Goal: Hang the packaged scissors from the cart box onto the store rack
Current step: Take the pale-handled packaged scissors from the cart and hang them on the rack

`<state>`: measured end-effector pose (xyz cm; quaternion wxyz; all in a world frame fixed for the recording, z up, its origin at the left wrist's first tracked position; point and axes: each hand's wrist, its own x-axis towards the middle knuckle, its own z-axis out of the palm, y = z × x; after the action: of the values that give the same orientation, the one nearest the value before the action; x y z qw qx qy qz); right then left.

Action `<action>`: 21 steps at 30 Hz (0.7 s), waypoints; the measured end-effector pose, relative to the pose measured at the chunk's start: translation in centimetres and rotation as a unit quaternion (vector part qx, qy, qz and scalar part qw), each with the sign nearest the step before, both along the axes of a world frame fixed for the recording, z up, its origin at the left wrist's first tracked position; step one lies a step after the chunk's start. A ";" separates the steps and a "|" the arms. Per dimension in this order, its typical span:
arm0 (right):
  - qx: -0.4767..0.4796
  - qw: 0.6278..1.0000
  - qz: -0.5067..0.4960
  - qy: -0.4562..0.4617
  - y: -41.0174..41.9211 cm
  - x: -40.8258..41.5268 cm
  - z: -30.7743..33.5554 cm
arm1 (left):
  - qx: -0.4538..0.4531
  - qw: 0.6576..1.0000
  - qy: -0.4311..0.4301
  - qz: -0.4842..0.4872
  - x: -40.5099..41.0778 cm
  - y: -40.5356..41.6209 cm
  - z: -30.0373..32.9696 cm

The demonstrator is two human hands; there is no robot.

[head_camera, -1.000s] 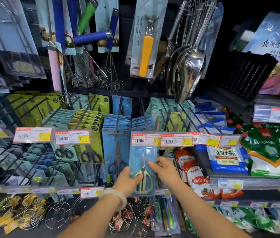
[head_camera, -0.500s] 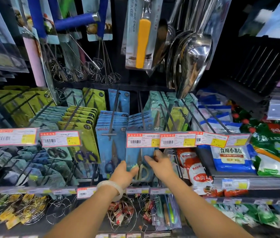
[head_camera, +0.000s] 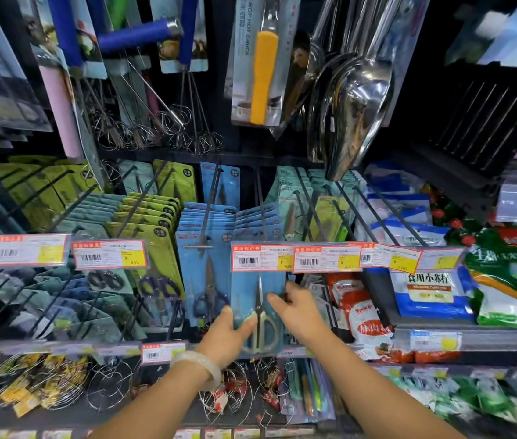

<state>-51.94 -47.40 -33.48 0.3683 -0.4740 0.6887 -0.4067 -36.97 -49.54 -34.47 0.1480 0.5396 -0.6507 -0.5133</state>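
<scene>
We saw both hands on 1 blue scissors package in front of the store rack, just below a red-bordered price tag that covered the card's top edge, so we could not tell whether the card was on its peg. The left hand, with a pale bangle on the wrist, gripped the package's lower left edge, thumb across the front near the pale scissor handles and the other fingers hidden behind the card. The right hand pinched the right edge, thumb on the front by the blades, fingers curled behind where we could not see them. More blue cards hung in rows just behind and to the left, next to green cards. Steel ladles and whisks hung above, their tops cut off by the frame. White and blue bags sat to the right; the far right edge was blurred. The cart box was out of view, and print on the tags was too small to read.
</scene>
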 end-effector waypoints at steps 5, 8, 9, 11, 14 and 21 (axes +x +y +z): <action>0.001 1.000 0.010 -0.017 0.4 0.0 0.5 | 0.023 1.000 0.011 -0.008 0.4 0.1 0.3; -0.012 0.999 0.013 -0.036 0.9 0.0 1.0 | 0.023 0.999 0.016 -0.016 0.2 0.4 0.5; -0.018 0.999 0.009 -0.041 1.1 0.0 1.2 | 0.022 1.000 0.015 -0.015 0.1 0.4 0.4; -0.028 0.998 -0.004 -0.058 1.4 -0.1 1.6 | 0.029 0.999 0.015 -0.016 0.1 0.6 0.7; -0.020 0.997 -0.009 -0.076 1.7 0.0 2.0 | 0.047 0.998 0.031 -0.016 0.2 1.0 0.8; 0.015 1.000 -0.009 -0.023 1.8 0.9 2.3 | 0.017 1.000 0.008 -0.006 0.7 1.4 1.7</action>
<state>-51.05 -45.59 -31.18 0.3872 -0.4525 0.6906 -0.4103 -36.31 -48.17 -32.81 0.1408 0.5337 -0.6440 -0.5297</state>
